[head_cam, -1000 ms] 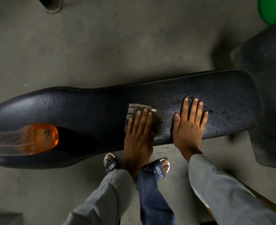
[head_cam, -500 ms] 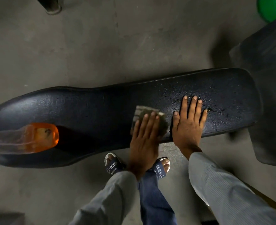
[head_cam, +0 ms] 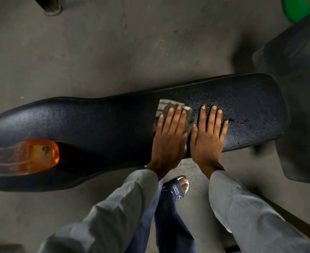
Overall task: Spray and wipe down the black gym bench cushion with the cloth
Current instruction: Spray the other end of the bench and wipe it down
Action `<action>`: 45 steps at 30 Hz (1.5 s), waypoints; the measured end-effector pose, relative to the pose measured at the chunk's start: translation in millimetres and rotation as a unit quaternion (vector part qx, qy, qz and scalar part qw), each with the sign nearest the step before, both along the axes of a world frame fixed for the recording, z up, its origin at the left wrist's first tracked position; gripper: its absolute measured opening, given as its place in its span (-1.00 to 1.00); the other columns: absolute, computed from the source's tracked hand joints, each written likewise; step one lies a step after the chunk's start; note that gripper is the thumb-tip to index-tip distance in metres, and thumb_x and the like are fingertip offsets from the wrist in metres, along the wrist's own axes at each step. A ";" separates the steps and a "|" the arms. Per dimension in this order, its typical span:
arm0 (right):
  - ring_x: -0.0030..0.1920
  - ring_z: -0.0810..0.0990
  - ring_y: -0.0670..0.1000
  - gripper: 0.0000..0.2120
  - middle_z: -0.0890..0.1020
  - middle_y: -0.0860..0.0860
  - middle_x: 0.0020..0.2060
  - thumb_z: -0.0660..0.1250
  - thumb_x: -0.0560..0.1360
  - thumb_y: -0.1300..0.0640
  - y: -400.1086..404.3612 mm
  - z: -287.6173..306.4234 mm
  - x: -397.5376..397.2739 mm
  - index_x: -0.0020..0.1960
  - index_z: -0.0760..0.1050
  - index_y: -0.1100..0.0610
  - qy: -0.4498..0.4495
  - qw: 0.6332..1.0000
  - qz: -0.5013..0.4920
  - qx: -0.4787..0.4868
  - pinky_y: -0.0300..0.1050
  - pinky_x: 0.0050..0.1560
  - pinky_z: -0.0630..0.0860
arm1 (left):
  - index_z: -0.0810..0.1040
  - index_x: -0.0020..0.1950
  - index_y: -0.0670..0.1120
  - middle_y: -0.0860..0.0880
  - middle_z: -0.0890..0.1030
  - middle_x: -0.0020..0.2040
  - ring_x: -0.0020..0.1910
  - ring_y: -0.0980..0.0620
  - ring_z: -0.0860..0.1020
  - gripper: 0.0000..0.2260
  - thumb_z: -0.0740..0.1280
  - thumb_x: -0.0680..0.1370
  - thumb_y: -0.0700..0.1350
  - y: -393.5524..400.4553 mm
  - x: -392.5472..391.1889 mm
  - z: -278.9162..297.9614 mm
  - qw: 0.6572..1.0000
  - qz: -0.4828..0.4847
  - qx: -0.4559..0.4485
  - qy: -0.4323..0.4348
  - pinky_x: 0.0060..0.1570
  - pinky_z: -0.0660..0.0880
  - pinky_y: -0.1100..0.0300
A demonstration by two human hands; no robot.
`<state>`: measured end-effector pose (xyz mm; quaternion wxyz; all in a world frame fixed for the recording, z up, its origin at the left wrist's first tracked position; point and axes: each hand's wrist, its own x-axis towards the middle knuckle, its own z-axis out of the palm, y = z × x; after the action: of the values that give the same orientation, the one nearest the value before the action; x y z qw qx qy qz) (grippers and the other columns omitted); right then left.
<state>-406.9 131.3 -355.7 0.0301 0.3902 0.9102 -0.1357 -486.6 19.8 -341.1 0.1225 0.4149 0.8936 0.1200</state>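
The long black bench cushion (head_cam: 99, 123) lies across the view, wet with droplets on its right part. My left hand (head_cam: 169, 136) presses flat on a small grey cloth (head_cam: 188, 117) on the cushion, right of its middle. My right hand (head_cam: 208, 136) rests flat on the wet cushion just right of the cloth, fingers spread, holding nothing. A spray bottle (head_cam: 28, 156) with orange liquid lies on its side on the cushion's left end.
Grey concrete floor surrounds the bench. Another dark padded piece (head_cam: 300, 88) rises at the right. A green object (head_cam: 298, 6) sits at the top right corner, and a post's foot (head_cam: 52, 8) at the top left. My sandalled foot (head_cam: 179, 187) stands under the bench edge.
My left hand has slid the cloth to the right along the cushion until it sits beside my right hand. The right hand and the bottle have stayed put.
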 end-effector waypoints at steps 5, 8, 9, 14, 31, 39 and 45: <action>0.78 -0.07 0.17 -0.37 0.02 0.14 0.77 -0.03 0.77 -0.09 10.1 13.4 6.2 0.78 -0.01 0.06 0.028 0.999 0.014 -0.040 0.25 0.76 -0.11 | 0.12 0.73 -0.12 -0.11 0.13 0.74 0.74 -0.09 0.02 -0.45 0.01 0.76 0.05 -53.8 -30.9 4.2 0.999 0.019 -0.005 0.028 0.68 0.04 -0.19; 0.77 0.02 0.16 -0.38 0.11 0.14 0.76 0.03 0.74 -0.04 17.3 16.1 12.1 0.76 0.11 0.11 0.052 0.998 -0.001 -0.042 0.20 0.77 -0.07 | 0.09 0.73 -0.11 -0.10 0.08 0.75 0.74 -0.11 0.02 -0.43 0.01 0.74 0.05 -21.2 -56.6 4.7 0.992 0.119 -0.021 0.039 0.69 0.00 -0.20; 0.77 0.05 0.15 -0.39 0.15 0.14 0.75 0.05 0.74 -0.01 19.4 16.3 14.1 0.75 0.16 0.13 0.067 0.996 -0.019 -0.047 0.17 0.77 -0.08 | 0.07 0.74 -0.12 -0.10 0.06 0.75 0.74 -0.12 -0.01 -0.42 0.01 0.74 0.05 -2.1 -57.8 4.0 0.991 0.126 -0.019 0.037 0.69 -0.03 -0.20; 0.71 0.24 0.10 -0.45 0.36 0.14 0.67 0.12 0.67 0.16 30.2 21.3 17.8 0.66 0.37 0.19 0.166 0.973 -0.095 -0.132 0.12 0.77 0.03 | -0.01 0.75 -0.12 -0.13 0.02 0.75 0.74 -0.16 -0.05 -0.39 0.04 0.74 0.06 59.2 -17.0 -0.2 0.999 -0.045 0.008 0.009 0.67 -0.04 -0.25; 0.74 0.16 0.14 -0.39 0.25 0.12 0.72 0.04 0.76 -0.03 43.1 14.0 -79.5 0.74 0.15 0.19 0.049 0.976 0.214 0.016 0.14 0.77 0.01 | 0.24 0.68 -0.20 -0.17 0.21 0.71 0.72 -0.14 0.10 -0.50 0.05 0.76 -0.02 4.7 -84.7 -14.3 0.998 0.005 0.055 -0.008 0.70 0.02 -0.16; 0.76 0.08 0.19 -0.38 0.14 0.15 0.75 -0.01 0.77 -0.02 53.3 26.7 -53.1 0.77 0.03 0.18 -0.021 0.998 0.041 0.040 0.20 0.76 0.01 | 0.17 0.71 -0.18 -0.13 0.15 0.73 0.73 -0.14 0.06 -0.48 0.06 0.75 -0.04 8.1 -80.4 -11.3 1.000 0.010 0.018 0.018 0.70 0.01 -0.15; 0.75 0.14 0.16 -0.40 0.22 0.13 0.73 0.01 0.76 -0.04 65.7 23.5 -98.0 0.75 0.15 0.16 0.003 0.991 0.131 0.009 0.21 0.74 0.05 | 0.17 0.71 -0.17 -0.13 0.13 0.74 0.73 -0.13 0.05 -0.47 0.04 0.74 -0.03 8.7 -80.8 -11.2 1.000 0.006 0.009 0.028 0.71 -0.01 -0.14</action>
<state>-504.9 197.0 -332.2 0.0415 0.2673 0.9547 -0.1238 -567.4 28.5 -352.3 0.0927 0.4134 0.8982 0.1172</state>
